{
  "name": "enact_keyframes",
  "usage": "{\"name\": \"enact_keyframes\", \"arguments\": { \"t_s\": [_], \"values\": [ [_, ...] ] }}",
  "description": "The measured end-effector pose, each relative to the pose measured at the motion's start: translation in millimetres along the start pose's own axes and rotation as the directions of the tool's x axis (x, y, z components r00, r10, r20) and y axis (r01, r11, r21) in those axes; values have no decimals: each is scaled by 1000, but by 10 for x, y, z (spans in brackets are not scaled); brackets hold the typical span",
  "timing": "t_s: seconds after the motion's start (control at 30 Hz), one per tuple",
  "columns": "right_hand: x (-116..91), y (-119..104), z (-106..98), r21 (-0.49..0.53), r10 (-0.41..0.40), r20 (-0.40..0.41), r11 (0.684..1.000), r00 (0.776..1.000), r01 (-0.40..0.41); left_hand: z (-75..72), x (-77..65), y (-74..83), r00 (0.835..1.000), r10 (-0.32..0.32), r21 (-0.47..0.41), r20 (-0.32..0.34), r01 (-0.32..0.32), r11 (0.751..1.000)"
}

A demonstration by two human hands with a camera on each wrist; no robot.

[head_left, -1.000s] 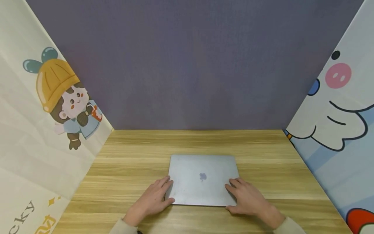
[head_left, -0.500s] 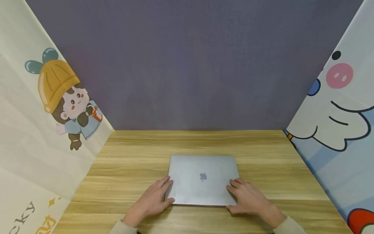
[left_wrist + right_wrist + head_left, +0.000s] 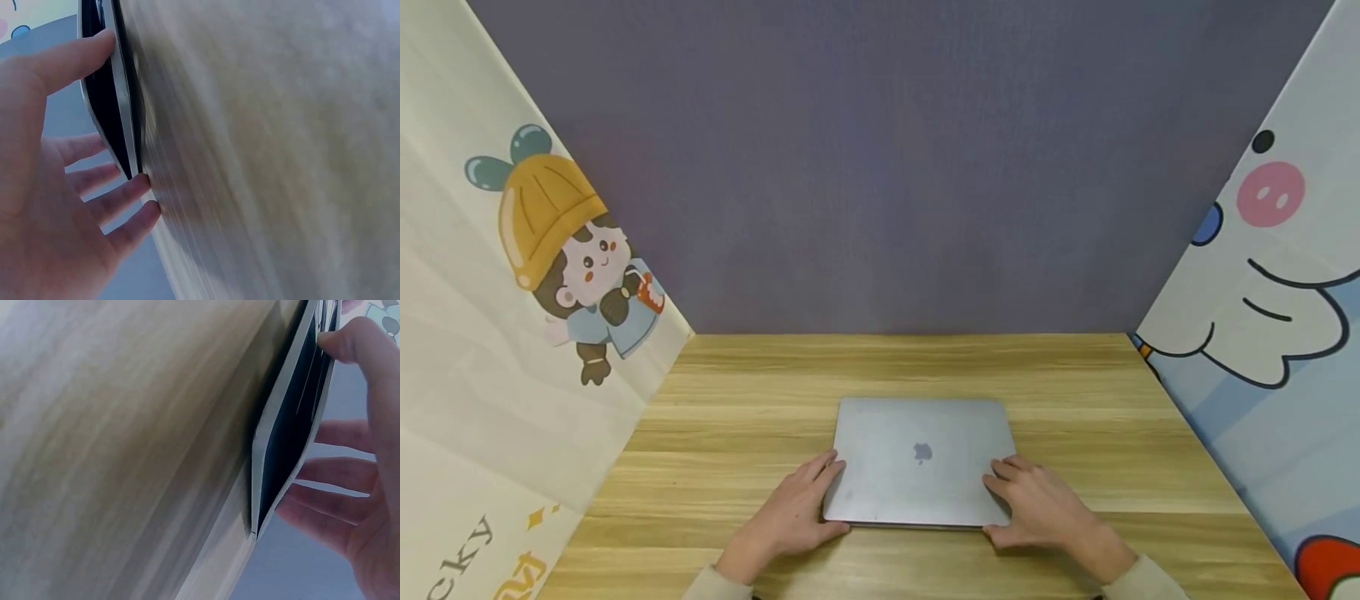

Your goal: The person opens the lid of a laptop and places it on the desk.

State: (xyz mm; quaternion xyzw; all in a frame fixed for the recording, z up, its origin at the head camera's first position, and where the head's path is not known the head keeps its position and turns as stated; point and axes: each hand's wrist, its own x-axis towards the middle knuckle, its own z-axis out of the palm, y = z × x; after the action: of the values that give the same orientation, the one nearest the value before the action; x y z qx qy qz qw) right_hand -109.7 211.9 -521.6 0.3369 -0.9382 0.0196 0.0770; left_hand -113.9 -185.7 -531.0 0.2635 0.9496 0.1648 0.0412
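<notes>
A silver laptop (image 3: 910, 492) with an apple logo lies on the wooden table, its lid raised a little. Both wrist views show the dark gap between the lid (image 3: 290, 481) and the base (image 3: 123, 94). My left hand (image 3: 793, 512) is at the left front corner; its thumb (image 3: 72, 59) is at the front gap and its fingers spread over the lid's side and down by the base. At the right front corner, my right hand (image 3: 1041, 508) has its thumb (image 3: 340, 347) in the gap and its fingers against the lid's outer face.
The wooden table (image 3: 737, 400) reaches back to a dark grey-purple wall (image 3: 880, 167). A cream panel with a cartoon child (image 3: 460, 250) stands on the left, and a panel with a white cartoon animal (image 3: 1285, 308) on the right.
The lid has come up slightly, and a thin dark gap shows along its front edge. My left thumb has shifted down a little at the front corner. The laptop keeps its place.
</notes>
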Motion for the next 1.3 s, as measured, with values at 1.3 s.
{"name": "enact_keyframes", "arguments": {
  "t_s": [1.3],
  "values": [
    [256,-524,102,-101,-186,-166,980,969,171,15,14,78,999,39,186,-22,-34,982]
  ]
}}
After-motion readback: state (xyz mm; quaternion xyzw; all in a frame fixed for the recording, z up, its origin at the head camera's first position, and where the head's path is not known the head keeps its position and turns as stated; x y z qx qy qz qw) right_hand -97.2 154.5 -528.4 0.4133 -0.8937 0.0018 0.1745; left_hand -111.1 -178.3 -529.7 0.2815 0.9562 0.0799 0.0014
